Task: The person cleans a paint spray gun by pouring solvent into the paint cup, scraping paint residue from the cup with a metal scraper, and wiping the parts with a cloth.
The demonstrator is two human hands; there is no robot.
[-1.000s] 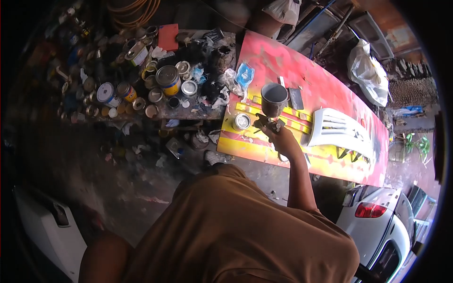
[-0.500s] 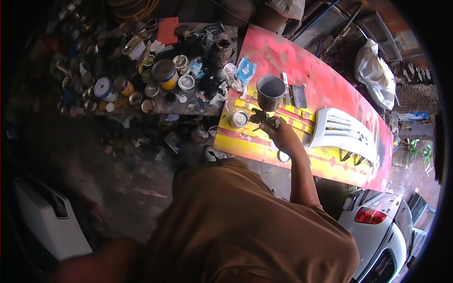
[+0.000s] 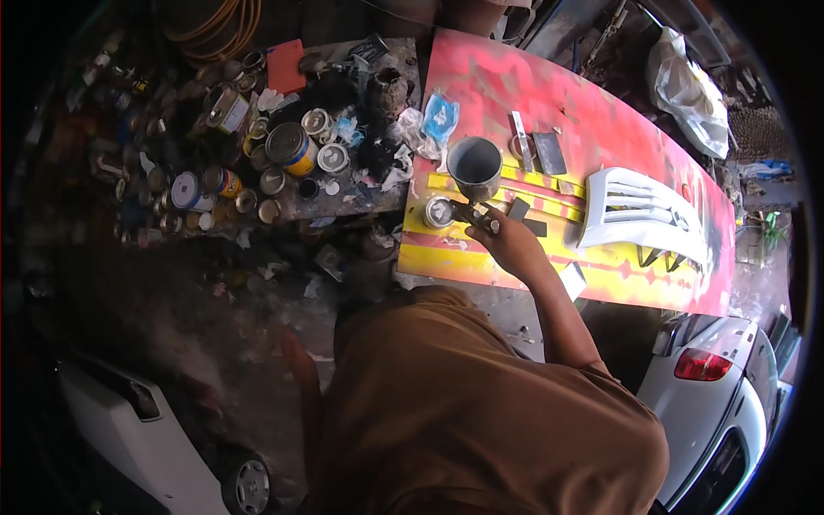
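Observation:
My right hand [image 3: 512, 243] is closed around the handle of a spray gun [image 3: 482, 215]. The gun's grey cup [image 3: 475, 163] sits on top, its open mouth facing me. Just beside the gun, an open can [image 3: 439, 212] stands on a board [image 3: 481, 73] painted red and yellow. Yellow strips [image 3: 558, 204] lie on that board behind the gun, and a white slatted car grille [image 3: 644, 210] rests to their right. My left hand [image 3: 296, 350] hangs low by my side over the floor, away from any object; its fingers are dark and indistinct.
A bench [image 3: 378, 199] crowded with paint cans [image 3: 292, 148], rags and lids stands at the left. A blue cloth [image 3: 440, 118] lies on the board's near-left part. A white car [image 3: 717, 378] is at lower right, and a white car panel [image 3: 129, 429] at lower left.
The view has shifted. My right hand still holds the spray gun, now slightly left over the board, and its cup is tilted differently. My left hand has come into clearer view by my side.

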